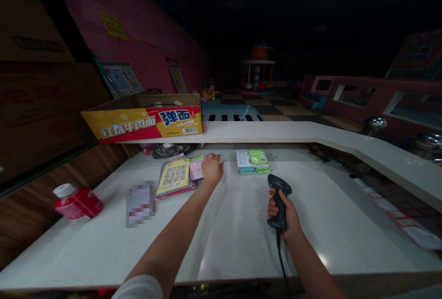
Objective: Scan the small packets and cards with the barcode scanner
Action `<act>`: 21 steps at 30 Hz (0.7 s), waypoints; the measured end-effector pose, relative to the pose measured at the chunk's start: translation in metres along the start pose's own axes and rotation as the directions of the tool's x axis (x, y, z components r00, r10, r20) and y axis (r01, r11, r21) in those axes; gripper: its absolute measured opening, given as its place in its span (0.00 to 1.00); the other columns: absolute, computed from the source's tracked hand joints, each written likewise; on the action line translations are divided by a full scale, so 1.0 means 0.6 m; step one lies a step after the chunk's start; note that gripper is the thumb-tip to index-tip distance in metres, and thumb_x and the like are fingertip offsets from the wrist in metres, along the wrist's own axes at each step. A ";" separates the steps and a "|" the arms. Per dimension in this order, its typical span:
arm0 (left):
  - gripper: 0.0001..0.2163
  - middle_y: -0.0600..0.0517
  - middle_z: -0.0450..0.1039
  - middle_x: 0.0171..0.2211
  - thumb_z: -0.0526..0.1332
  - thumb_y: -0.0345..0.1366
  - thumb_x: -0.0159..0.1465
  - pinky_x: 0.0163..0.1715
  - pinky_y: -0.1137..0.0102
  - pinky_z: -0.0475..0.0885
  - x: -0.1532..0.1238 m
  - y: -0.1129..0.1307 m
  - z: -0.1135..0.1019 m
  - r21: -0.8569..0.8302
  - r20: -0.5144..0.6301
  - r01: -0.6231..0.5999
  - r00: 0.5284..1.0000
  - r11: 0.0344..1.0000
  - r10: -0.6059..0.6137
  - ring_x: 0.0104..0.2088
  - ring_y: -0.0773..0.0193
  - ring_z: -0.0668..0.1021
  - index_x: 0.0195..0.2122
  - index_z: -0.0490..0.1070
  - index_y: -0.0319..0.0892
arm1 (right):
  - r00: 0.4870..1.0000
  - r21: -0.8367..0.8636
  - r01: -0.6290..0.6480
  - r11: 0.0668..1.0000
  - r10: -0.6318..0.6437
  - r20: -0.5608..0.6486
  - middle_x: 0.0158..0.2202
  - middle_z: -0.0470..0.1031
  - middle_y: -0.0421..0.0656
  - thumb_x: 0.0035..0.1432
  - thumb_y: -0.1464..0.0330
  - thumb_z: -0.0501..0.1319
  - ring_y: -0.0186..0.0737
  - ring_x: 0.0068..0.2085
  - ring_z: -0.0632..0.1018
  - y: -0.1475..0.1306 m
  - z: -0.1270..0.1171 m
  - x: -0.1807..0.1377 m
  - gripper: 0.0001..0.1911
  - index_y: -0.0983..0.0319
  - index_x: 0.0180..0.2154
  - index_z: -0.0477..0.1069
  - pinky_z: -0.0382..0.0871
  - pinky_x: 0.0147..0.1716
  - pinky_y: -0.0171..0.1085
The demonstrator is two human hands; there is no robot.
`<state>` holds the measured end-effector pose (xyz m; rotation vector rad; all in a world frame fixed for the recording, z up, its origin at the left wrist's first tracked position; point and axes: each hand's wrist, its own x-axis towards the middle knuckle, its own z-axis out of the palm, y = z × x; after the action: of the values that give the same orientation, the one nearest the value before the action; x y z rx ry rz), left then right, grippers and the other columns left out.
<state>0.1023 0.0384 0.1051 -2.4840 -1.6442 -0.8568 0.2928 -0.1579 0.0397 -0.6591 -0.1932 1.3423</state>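
Note:
In my right hand (pixel 290 216) is a black handheld barcode scanner (pixel 280 204); the fingers wrap round its grip and its cable hangs down past the counter's front edge. My left hand (pixel 212 169) reaches across the counter, its fingers curled at the right end of a small pink and green packet (pixel 196 169). The fingertips are partly hidden. Left of that packet lies a yellow printed sheet with black codes (pixel 175 175). A stack of green and white packets (pixel 253 161) sits between the two hands, just beyond the scanner.
On the left, a red bottle with a white cap (pixel 78 202) lies tilted near a blurred card (pixel 140 203). An open noodle carton (pixel 148 119) stands on the raised white ledge (pixel 269 131). Brown cardboard boxes (pixel 44 101) are stacked at far left. Coiled black cable (pixel 172 150) lies under the ledge.

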 end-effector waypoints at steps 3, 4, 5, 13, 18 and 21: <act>0.15 0.35 0.69 0.45 0.60 0.40 0.61 0.48 0.54 0.64 -0.013 -0.056 -0.031 0.165 -0.038 0.192 0.981 0.967 -0.188 0.51 0.40 0.68 0.46 0.72 0.37 | 1.000 -0.004 -0.003 1.000 0.003 0.002 0.19 0.66 0.34 0.46 0.60 0.71 0.25 0.17 0.63 0.000 -0.002 -0.001 0.18 0.63 0.35 0.71 0.58 0.15 0.25; 0.17 0.33 0.69 0.46 0.61 0.43 0.60 0.47 0.53 0.65 -0.016 -0.071 -0.039 0.198 -0.039 0.242 0.970 0.950 -0.240 0.52 0.39 0.68 0.45 0.72 0.37 | 1.000 -0.001 -0.004 1.000 0.004 0.004 0.19 0.66 0.34 0.46 0.60 0.71 0.25 0.17 0.63 0.000 -0.003 -0.001 0.18 0.63 0.35 0.71 0.59 0.15 0.25; 0.18 0.33 0.69 0.47 0.61 0.45 0.59 0.47 0.53 0.65 -0.018 -0.086 -0.045 0.221 -0.028 0.275 0.961 0.936 -0.276 0.52 0.38 0.68 0.45 0.72 0.37 | 1.000 0.004 -0.006 1.000 0.006 0.005 0.19 0.66 0.34 0.46 0.61 0.71 0.25 0.17 0.63 0.001 -0.004 -0.001 0.18 0.63 0.36 0.71 0.59 0.15 0.25; 0.30 0.36 0.66 0.56 0.64 0.53 0.54 0.51 0.51 0.65 -0.004 -0.150 -0.060 0.250 0.288 0.190 0.921 0.949 -0.261 0.57 0.41 0.66 0.53 0.66 0.41 | 1.000 0.018 0.003 1.000 -0.003 -0.006 0.20 0.66 0.34 0.46 0.61 0.72 0.24 0.17 0.64 0.006 -0.014 0.002 0.20 0.64 0.38 0.71 0.59 0.15 0.24; 0.34 0.35 0.68 0.55 0.69 0.48 0.52 0.53 0.55 0.64 0.003 -0.148 -0.064 0.254 0.249 0.161 0.942 0.954 -0.226 0.58 0.43 0.67 0.57 0.64 0.40 | 1.000 0.025 -0.004 1.000 0.004 -0.007 0.20 0.66 0.34 0.48 0.62 0.70 0.25 0.17 0.64 0.007 -0.014 0.003 0.17 0.63 0.38 0.71 0.60 0.14 0.25; 0.33 0.37 0.73 0.50 0.69 0.38 0.52 0.51 0.61 0.65 0.010 -0.143 -0.068 0.173 0.181 0.182 0.960 0.968 -0.213 0.53 0.46 0.72 0.58 0.64 0.37 | 1.000 0.023 -0.004 1.000 0.004 -0.012 0.20 0.66 0.34 0.48 0.62 0.70 0.25 0.17 0.64 0.007 -0.012 0.001 0.17 0.63 0.37 0.71 0.60 0.14 0.25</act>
<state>0.0129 0.0673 0.1200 -2.3951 -1.9672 -0.4829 0.2932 -0.1593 0.0316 -0.6486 -0.1671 1.3424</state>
